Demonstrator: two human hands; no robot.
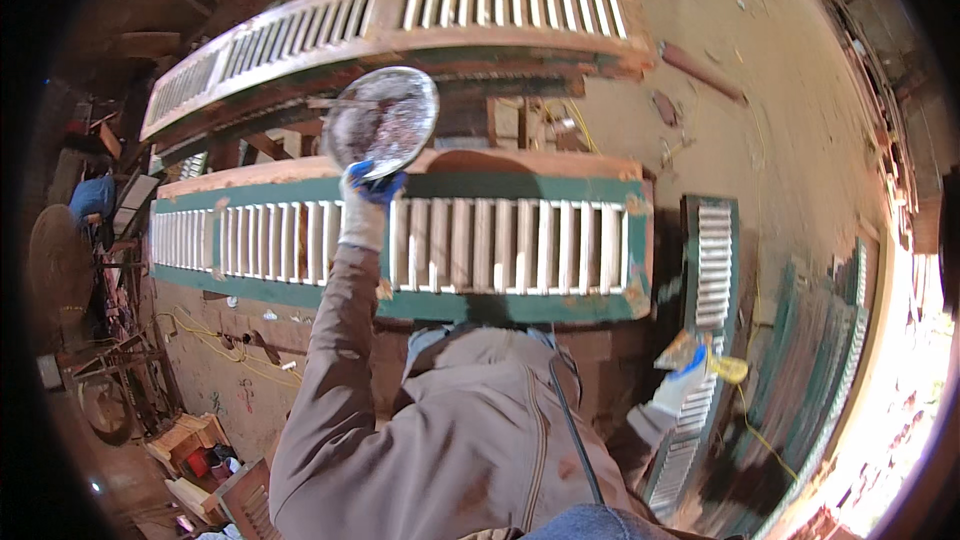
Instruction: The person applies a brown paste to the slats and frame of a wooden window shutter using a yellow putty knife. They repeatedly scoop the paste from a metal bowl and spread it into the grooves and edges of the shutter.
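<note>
My left hand [368, 198], in a white glove with blue fingers, grips the near rim of a round, shiny metal bowl [418, 130]. A lumpy brownish-grey mass [375, 125] lies inside the bowl, which is tilted above the far edge of a louvered shutter [500, 305]. That shutter has a worn green frame and pale slats, and lies across in front of me. Off to the right, my right hand [685, 382], gloved too, is closed on a putty knife [682, 351] with a broad blade and a yellow handle end. It is over a narrow green louvered shutter [713, 260].
Farther off lies another long louvered shutter [390, 30] with bare wooden edges. A stack of green shutters [810, 360] leans at the right. Yellow cord [215, 345] runs over the dirt floor, and a wooden crate [190, 437] stands at the lower left.
</note>
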